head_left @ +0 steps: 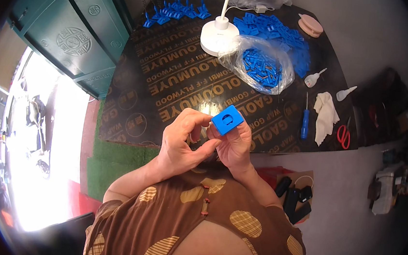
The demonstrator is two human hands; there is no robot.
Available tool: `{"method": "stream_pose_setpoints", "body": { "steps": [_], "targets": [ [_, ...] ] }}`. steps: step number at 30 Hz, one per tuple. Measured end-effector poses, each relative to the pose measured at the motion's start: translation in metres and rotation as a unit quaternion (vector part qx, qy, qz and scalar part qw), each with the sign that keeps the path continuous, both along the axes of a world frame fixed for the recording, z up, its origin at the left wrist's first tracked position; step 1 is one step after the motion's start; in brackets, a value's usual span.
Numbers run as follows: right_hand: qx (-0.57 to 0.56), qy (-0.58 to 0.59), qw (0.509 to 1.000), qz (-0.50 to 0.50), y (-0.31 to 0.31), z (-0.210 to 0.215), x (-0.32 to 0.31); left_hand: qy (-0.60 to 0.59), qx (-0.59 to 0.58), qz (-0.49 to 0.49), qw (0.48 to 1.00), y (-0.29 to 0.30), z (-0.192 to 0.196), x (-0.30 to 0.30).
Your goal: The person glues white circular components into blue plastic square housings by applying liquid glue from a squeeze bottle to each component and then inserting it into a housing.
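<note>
A small rectangular blue plastic piece (220, 124) with a dark rounded opening in its face is held up in front of my chest, just off the table's near edge. My right hand (235, 147) is closed on it from below, fingers behind and under the piece. At the piece's left corner is my left hand (180, 137), its fingers curved. Its index fingertip is at or against that corner, and I cannot tell if they touch. The left thumb reaches below the piece, apart from the index finger, and nothing shows between them.
On the dark printed plywood table (169, 76) stand a white lamp (218, 35), a clear bag of small blue parts (262, 69) and a heap of flat blue pieces (271, 29). Rightward lie a blue screwdriver (305, 122), white cloth (325, 116), red-handled scissors (343, 136) and white bottles (312, 80).
</note>
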State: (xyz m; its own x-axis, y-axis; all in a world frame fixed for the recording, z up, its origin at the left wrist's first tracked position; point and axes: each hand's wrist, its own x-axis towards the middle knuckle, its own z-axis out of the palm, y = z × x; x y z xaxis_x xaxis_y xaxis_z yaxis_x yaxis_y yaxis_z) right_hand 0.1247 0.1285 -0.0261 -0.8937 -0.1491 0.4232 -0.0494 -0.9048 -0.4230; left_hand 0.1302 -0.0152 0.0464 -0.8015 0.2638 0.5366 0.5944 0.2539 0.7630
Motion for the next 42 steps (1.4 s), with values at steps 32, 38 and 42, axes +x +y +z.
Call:
{"method": "stream_pose_setpoints", "body": {
  "steps": [32,38,42],
  "targets": [
    [0.013,-0.020,1.000,-0.007,0.007,0.000,-0.002,-0.183,0.112,0.017,0.977,-0.002,-0.054,-0.008],
    [0.011,-0.021,0.999,-0.048,0.003,0.001,-0.001,-0.162,0.112,0.015,0.980,-0.004,-0.055,-0.008],
    [0.021,-0.024,0.997,-0.073,0.001,0.000,-0.001,-0.154,0.099,0.015,0.983,-0.003,-0.053,-0.008]
  ]
}}
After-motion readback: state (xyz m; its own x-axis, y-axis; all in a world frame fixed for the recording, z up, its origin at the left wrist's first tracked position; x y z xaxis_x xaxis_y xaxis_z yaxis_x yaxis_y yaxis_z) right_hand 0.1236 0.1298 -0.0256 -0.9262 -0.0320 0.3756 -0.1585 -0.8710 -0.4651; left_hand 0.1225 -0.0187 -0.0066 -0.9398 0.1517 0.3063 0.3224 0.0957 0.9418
